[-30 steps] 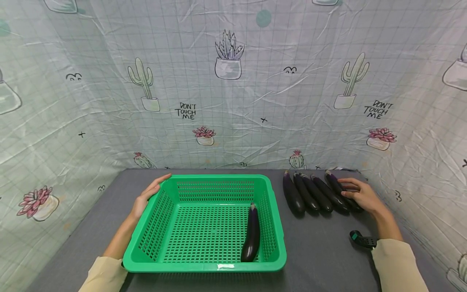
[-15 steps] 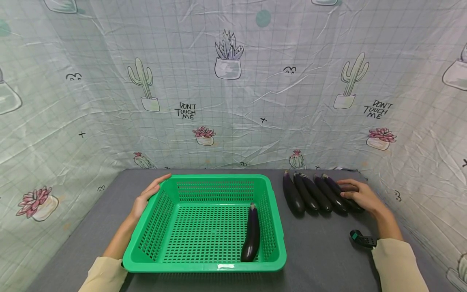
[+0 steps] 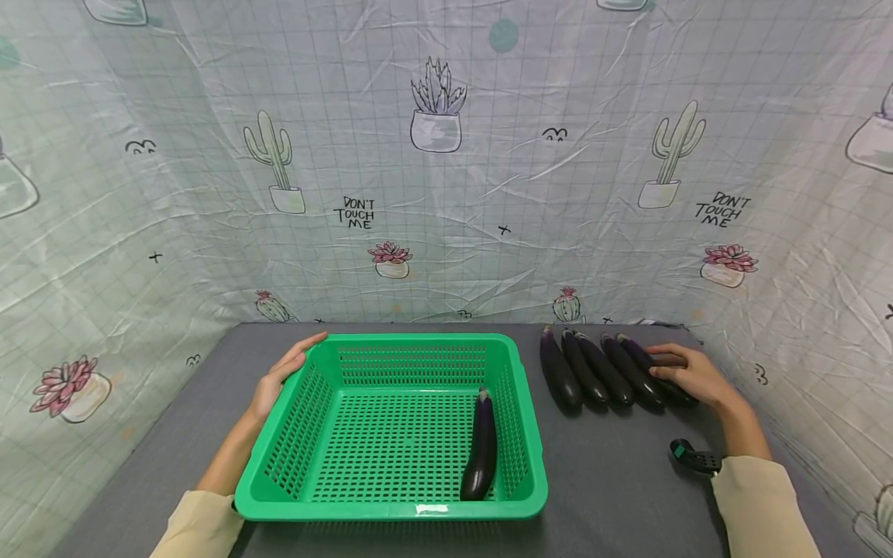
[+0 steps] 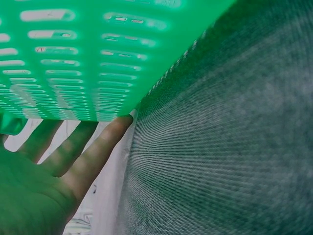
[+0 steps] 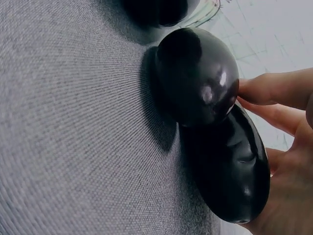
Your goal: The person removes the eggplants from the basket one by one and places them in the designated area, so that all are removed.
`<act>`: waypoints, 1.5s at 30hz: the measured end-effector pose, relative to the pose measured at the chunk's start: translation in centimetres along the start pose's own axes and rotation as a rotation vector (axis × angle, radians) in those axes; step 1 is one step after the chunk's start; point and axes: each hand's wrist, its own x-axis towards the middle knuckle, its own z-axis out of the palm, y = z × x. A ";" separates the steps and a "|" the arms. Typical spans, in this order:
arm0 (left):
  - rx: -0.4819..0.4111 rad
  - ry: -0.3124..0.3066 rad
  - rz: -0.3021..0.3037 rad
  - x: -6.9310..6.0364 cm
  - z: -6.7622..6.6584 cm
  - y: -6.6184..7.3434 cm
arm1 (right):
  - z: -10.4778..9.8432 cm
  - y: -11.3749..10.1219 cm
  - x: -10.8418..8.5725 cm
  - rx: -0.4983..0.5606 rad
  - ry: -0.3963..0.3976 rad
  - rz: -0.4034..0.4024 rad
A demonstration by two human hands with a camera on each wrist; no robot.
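Centre-left stands a green perforated plastic basket (image 3: 405,510) with one eggplant (image 3: 480,449) lying along its right side. My left hand (image 3: 268,387) rests against the basket's left wall. In the left wrist view its straight fingers (image 4: 93,152) touch the wall from outside. To the right of the basket, several eggplants (image 3: 560,376) lie side by side, stems pointing back. My right hand (image 3: 691,376) holds the rightmost eggplant (image 5: 230,171) from above, its thumb on the left side. That eggplant touches its left neighbour (image 5: 195,78). The hand partly hides it.
A grey cloth-covered table (image 3: 593,480) lies under everything. Patterned curtain (image 3: 432,194) hangs behind and on both sides. A black wrist device (image 3: 694,457) sticks out left of my right cuff.
The rightmost eggplant's stem end has shifted left against its neighbour, whose stem end shifted slightly right. My right hand has barely moved. My left hand and the basket stay still.
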 end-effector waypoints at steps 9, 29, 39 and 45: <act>0.003 -0.001 0.003 0.0 0.0 0.0 | 0.0 0.1 0.1 -0.001 -0.006 0.002; -0.038 -0.012 0.002 0.1 0.0 0.0 | -0.2 0.1 -0.1 -0.027 0.008 -0.010; -0.054 -0.018 0.007 0.0 0.1 0.1 | -0.3 0.4 0.1 -0.020 -0.004 0.011; -0.062 -0.015 -0.001 0.0 0.2 0.1 | -0.3 0.4 0.1 -0.011 -0.021 0.027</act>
